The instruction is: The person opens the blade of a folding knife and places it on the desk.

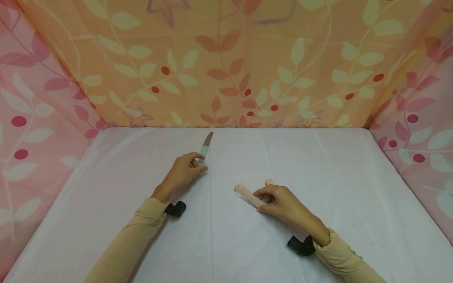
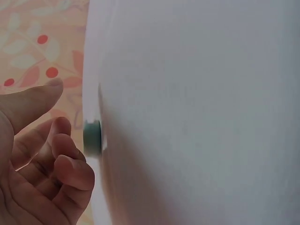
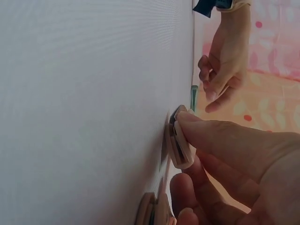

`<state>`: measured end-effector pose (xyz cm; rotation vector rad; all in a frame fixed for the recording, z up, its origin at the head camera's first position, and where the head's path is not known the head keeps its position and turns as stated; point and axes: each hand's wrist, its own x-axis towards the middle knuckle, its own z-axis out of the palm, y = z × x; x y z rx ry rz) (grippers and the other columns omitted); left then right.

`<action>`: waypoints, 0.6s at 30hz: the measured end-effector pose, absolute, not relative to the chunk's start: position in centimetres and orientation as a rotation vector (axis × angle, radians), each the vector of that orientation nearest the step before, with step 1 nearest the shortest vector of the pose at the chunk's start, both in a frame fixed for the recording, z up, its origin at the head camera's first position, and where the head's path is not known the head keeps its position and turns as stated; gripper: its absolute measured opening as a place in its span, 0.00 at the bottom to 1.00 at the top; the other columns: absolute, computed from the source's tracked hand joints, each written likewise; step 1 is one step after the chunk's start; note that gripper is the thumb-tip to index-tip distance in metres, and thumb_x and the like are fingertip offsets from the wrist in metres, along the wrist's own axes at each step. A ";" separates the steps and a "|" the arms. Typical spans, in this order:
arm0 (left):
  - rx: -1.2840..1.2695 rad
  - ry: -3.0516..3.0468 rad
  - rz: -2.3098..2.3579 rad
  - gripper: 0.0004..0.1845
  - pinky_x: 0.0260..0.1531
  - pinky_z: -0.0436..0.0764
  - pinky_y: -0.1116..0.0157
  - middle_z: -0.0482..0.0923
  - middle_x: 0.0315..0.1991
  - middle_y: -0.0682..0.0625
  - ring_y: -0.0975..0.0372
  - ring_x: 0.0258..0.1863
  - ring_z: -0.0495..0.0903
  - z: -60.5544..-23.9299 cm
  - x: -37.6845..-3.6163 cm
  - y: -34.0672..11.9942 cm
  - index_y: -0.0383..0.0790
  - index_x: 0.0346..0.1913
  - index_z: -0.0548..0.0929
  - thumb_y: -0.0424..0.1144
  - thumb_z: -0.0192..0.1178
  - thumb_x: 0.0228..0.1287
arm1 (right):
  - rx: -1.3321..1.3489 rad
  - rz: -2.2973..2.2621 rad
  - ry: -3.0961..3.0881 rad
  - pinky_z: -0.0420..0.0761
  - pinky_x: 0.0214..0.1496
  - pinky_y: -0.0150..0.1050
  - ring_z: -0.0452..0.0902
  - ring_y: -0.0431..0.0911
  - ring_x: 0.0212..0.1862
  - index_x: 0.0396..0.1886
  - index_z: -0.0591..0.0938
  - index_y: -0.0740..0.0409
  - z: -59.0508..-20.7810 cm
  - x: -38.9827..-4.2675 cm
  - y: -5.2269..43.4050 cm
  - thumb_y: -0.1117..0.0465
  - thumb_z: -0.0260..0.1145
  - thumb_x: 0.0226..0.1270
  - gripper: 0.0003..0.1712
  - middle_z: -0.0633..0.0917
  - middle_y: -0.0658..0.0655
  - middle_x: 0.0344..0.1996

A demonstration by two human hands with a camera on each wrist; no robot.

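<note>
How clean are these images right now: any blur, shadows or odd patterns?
Head view: dim, with soft shadows on the white fabric tablecloth; left wrist view: the slim mint-green knife handle looks blurred, a broad soft shadow beside it; right wrist view: fine rippled lines across the tablecloth near the top.

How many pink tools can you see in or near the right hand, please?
2: one tool is pinched by the right hand, and another tool shows just beyond that hand, which partly hides it. More could be hidden behind the hand.

Booth with leaf-print cloth walls
</note>
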<state>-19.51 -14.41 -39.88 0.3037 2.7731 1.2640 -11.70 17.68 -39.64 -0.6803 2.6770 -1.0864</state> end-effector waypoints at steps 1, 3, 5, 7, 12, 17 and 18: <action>0.313 2.770 1.266 0.21 0.28 0.72 0.67 0.77 0.26 0.47 0.61 0.24 0.71 -39.8 -19.4 -14.2 0.34 0.55 0.81 0.39 0.69 0.62 | -0.693 -1.088 2.677 0.76 0.35 0.29 0.77 0.38 0.34 0.47 0.86 0.60 -39.7 -11.7 17.7 0.65 0.77 0.54 0.19 0.87 0.51 0.36; 0.334 2.754 1.276 0.21 0.27 0.72 0.67 0.77 0.26 0.47 0.61 0.24 0.71 -39.7 -19.1 -13.8 0.34 0.55 0.81 0.39 0.69 0.62 | -0.720 -1.092 2.674 0.76 0.35 0.29 0.78 0.38 0.35 0.46 0.86 0.60 -39.7 -11.7 17.7 0.65 0.77 0.54 0.18 0.87 0.51 0.36; 0.362 2.733 1.286 0.21 0.26 0.73 0.68 0.78 0.26 0.47 0.61 0.24 0.72 -39.5 -18.9 -13.4 0.34 0.55 0.81 0.39 0.70 0.61 | -0.741 -1.101 2.666 0.77 0.35 0.30 0.79 0.37 0.35 0.46 0.86 0.60 -39.6 -11.7 17.8 0.66 0.77 0.54 0.18 0.87 0.51 0.36; 0.402 2.727 1.290 0.21 0.28 0.74 0.67 0.78 0.27 0.47 0.61 0.25 0.73 -39.3 -18.7 -12.9 0.34 0.55 0.81 0.39 0.70 0.61 | -0.759 -1.112 2.655 0.77 0.34 0.30 0.79 0.35 0.34 0.46 0.86 0.60 -39.6 -11.6 17.8 0.66 0.76 0.55 0.17 0.87 0.51 0.36; 0.488 2.705 1.304 0.19 0.29 0.76 0.68 0.78 0.28 0.48 0.61 0.27 0.75 -39.1 -18.1 -11.7 0.35 0.54 0.82 0.39 0.70 0.62 | -0.777 -1.134 2.621 0.79 0.35 0.30 0.78 0.34 0.34 0.48 0.85 0.62 -39.6 -11.7 17.9 0.67 0.75 0.56 0.18 0.87 0.53 0.37; 0.564 2.669 1.308 0.18 0.30 0.76 0.70 0.78 0.28 0.49 0.63 0.27 0.75 -39.2 -17.4 -10.8 0.36 0.54 0.82 0.38 0.69 0.62 | -0.761 -1.125 2.596 0.79 0.35 0.29 0.76 0.32 0.33 0.50 0.84 0.64 -39.7 -11.7 17.7 0.67 0.75 0.56 0.20 0.86 0.52 0.35; 0.580 2.665 1.304 0.18 0.30 0.76 0.70 0.79 0.28 0.49 0.63 0.27 0.75 -39.2 -17.2 -10.7 0.36 0.53 0.82 0.38 0.69 0.62 | -0.761 -1.120 2.594 0.79 0.35 0.29 0.76 0.32 0.33 0.50 0.84 0.64 -39.7 -11.7 17.7 0.67 0.75 0.56 0.20 0.85 0.52 0.34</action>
